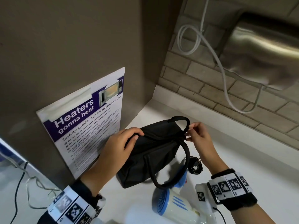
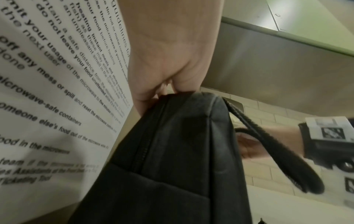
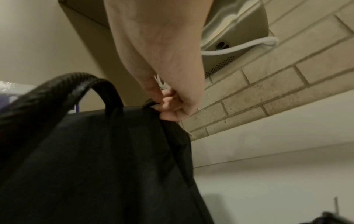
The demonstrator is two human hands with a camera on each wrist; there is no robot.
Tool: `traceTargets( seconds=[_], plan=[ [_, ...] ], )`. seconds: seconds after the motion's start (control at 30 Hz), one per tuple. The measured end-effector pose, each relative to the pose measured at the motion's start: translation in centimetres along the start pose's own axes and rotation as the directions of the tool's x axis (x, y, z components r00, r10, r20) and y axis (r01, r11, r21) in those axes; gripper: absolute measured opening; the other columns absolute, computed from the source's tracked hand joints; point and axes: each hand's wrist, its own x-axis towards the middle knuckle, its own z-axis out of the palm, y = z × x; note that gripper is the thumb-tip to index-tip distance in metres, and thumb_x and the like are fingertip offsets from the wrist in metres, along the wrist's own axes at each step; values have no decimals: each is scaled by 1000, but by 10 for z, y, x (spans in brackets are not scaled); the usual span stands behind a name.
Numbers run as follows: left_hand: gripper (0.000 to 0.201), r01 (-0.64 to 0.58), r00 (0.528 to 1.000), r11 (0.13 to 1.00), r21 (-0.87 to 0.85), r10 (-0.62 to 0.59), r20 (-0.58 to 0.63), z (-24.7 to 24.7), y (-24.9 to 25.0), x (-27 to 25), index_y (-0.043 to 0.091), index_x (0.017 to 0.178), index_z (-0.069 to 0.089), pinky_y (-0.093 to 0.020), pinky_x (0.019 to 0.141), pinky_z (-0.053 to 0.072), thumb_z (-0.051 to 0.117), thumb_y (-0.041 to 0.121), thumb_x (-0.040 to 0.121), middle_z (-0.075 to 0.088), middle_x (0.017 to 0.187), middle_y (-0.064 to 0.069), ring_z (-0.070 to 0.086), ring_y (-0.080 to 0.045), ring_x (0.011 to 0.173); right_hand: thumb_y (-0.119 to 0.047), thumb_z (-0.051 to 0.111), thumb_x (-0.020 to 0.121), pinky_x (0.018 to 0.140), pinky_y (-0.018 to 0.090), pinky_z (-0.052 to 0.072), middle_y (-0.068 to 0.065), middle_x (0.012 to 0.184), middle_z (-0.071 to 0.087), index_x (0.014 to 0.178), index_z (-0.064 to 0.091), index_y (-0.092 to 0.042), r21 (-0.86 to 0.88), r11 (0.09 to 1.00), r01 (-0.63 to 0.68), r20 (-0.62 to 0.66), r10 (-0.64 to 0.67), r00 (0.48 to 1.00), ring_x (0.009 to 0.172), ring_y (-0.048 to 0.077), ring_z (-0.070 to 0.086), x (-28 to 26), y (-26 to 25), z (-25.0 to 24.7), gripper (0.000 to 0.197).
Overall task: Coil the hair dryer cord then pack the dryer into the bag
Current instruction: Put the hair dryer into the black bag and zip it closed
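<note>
A black fabric bag (image 1: pixel 153 152) with two loop handles stands on the white counter (image 1: pixel 242 159). My left hand (image 1: pixel 136 135) grips the left end of its top edge, with the fingers curled over the fabric (image 2: pixel 164 94). My right hand (image 1: pixel 189 132) pinches a small zipper pull at the right end of the top (image 3: pixel 162 104). The zip along the bag (image 2: pixel 145 144) looks closed. The white and blue hair dryer (image 1: pixel 176 202) lies on the counter in front of the bag. Its black cord (image 1: pixel 195 166) sits coiled with the plug beside the bag's right side.
A microwave safety poster (image 1: pixel 84 123) leans on the brown wall just left of the bag. A white cable (image 1: pixel 210 54) hangs down the brick wall beside a steel appliance (image 1: pixel 262 46). Thin wires (image 1: pixel 24 183) lie at the far left.
</note>
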Motion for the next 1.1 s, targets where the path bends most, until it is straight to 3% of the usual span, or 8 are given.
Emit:
traceTargets(
  seconds=[0.13,0.27,0.47,0.6,0.8,0.9,0.97,1.1],
  plan=[
    [18,-18,1000,985,169,14,25,3,4,4,30,104,57,-6,62,42,62,21,90,65,89,16,61,1,74,-18,44,97,80,30,44,4,111,61,124,48,-18,12,957,-289,190,281,941,97,18,58,12,-3,13,27],
    [20,8,999,962,274,-19,34,6,13,13,29,105,53,-27,54,49,63,32,88,65,85,8,64,-15,68,-26,45,92,88,35,40,-3,114,62,124,54,-38,22,888,-460,402,413,817,106,16,56,19,-2,19,35],
    [20,115,993,981,154,-117,8,8,9,17,21,102,60,-33,57,53,57,38,91,66,80,6,64,-14,67,-44,47,93,83,33,40,-3,113,60,112,64,-36,101,878,-468,360,407,840,102,16,54,17,-3,21,26],
    [42,136,991,985,102,-137,-1,13,1,18,18,87,59,-42,56,50,37,54,93,63,64,0,61,-18,57,-68,24,91,99,32,37,-14,124,61,126,58,-35,131,890,-436,378,362,852,109,4,56,14,-2,21,59],
    [35,244,970,969,-32,-244,8,18,1,20,14,78,64,-20,53,44,42,33,98,57,55,4,60,-13,59,-55,26,98,72,23,47,-1,98,65,101,62,-21,237,866,-439,288,369,884,79,9,62,23,-1,26,49],
    [37,325,944,930,-172,-331,-6,20,-4,19,11,71,59,-31,51,39,40,26,99,56,59,-19,56,-30,58,-50,39,98,69,24,47,-4,88,63,95,62,-23,242,852,-464,293,391,872,73,10,60,28,2,26,35],
    [33,307,949,936,-175,-315,-19,19,-3,18,18,69,55,-29,46,35,42,25,99,51,55,-16,49,-24,49,-33,52,97,63,20,51,-3,87,64,93,64,-21,236,871,-431,248,375,893,72,8,62,33,5,27,17],
    [10,242,960,960,-138,-257,-106,18,1,19,22,104,49,-24,43,37,52,18,95,51,50,-8,46,-15,48,-7,64,89,91,35,51,12,99,68,101,68,-10,288,898,-333,117,313,943,91,22,64,46,15,30,13]
  ],
)
